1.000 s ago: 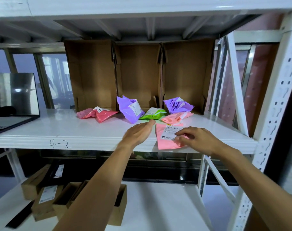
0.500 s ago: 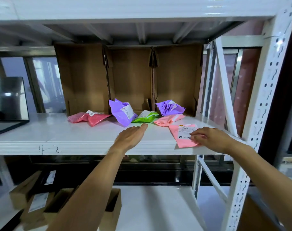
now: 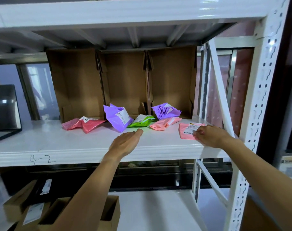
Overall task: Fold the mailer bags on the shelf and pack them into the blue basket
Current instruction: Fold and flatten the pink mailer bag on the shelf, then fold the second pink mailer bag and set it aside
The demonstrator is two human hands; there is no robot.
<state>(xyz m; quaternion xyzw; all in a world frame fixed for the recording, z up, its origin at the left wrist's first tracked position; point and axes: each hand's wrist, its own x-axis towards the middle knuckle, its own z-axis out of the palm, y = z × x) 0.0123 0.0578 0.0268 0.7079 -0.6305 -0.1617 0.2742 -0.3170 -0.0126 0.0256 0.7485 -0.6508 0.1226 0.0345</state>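
Several mailer bags lie on the white shelf point(image 3: 58, 144). A flat pink mailer bag point(image 3: 186, 130) with a white label sits at the shelf's right end, and my right hand point(image 3: 210, 136) holds its right side with curled fingers. My left hand point(image 3: 125, 142) hovers flat, palm down, just short of a crumpled green bag point(image 3: 142, 121). Around it lie a purple bag point(image 3: 118, 117), a second purple bag point(image 3: 165, 110), a crumpled salmon bag point(image 3: 163, 125) and a red-pink bag point(image 3: 88, 125). No blue basket is in view.
Three open cardboard boxes point(image 3: 125, 80) stand on their sides at the back of the shelf. The white upright post point(image 3: 252, 114) and a diagonal brace point(image 3: 220, 90) close the right end. Cardboard boxes point(image 3: 33, 210) sit on the lower shelf. A dark screen point(image 3: 3, 110) stands at the far left.
My right hand has slid the flat pink mailer bag along the shelf to its right end. My left hand has stayed near the green bag.
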